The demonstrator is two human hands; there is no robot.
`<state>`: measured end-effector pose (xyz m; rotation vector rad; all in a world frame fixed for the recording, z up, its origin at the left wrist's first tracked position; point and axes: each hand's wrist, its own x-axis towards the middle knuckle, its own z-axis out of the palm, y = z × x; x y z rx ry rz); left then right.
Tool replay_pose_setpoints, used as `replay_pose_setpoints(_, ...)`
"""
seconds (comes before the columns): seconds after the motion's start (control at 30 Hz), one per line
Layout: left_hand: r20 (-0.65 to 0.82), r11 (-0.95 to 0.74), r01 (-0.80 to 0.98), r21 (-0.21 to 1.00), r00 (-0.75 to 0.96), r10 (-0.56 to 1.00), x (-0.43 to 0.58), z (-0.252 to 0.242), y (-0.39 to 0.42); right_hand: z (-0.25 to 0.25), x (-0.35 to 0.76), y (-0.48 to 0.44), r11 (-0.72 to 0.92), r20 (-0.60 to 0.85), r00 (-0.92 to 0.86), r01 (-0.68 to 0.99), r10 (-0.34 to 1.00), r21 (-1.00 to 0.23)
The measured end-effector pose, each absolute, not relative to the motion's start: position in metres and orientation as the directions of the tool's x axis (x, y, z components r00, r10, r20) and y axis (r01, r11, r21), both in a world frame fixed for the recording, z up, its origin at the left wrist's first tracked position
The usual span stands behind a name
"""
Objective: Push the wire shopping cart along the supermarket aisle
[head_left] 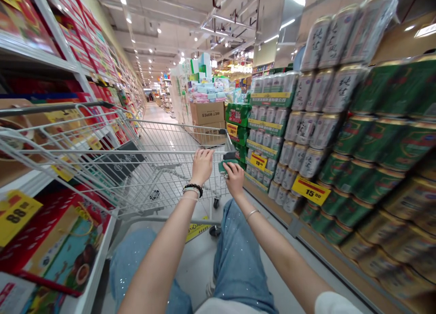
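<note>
A wire shopping cart (163, 153) stands across the aisle in front of my knees, its basket side toward me. My left hand (202, 165), with dark and pale bead bracelets at the wrist, is closed over the top rail of that side. Just to the right, my right hand (234, 177) has its fingers bent around a small dark green piece (225, 165) at the cart's corner, below a black plastic corner cap (230, 155). Whether the green piece belongs to the cart I cannot tell. A dark grey panel (119, 159) shows through the wires at the left.
Stacked beer cans (308, 118) line the right side, with yellow price tags (311, 190). Shelves of red gift boxes (34, 246) run along the left, close to the cart. Ahead stand cartons marked wet wipes (207, 114). The aisle floor (160, 114) stretches away beyond the cart.
</note>
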<state>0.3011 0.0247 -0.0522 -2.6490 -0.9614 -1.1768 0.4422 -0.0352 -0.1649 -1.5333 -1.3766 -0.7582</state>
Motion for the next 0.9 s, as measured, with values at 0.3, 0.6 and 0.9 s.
replay_pose_setpoints(0.3,0.731,-0.742,0.666,0.073,0.470,0.494,0.284,-0.085,0.007,-0.176,0.434,-0.044,0.023,0.840,0.214,0.965,0.499,-0.260)
replay_pose_setpoints(0.6,0.644,-0.484,0.869,0.101,0.314,0.698,0.192,-0.148,0.028,-0.174,0.431,-0.036,0.032,0.837,0.158,0.978,0.524,-0.205)
replay_pose_setpoints(0.9,0.482,-0.606,0.788,0.109,0.491,0.726,0.190,-0.144,0.053,-0.165,0.437,-0.026,0.071,0.857,0.085,0.988,0.508,-0.141)
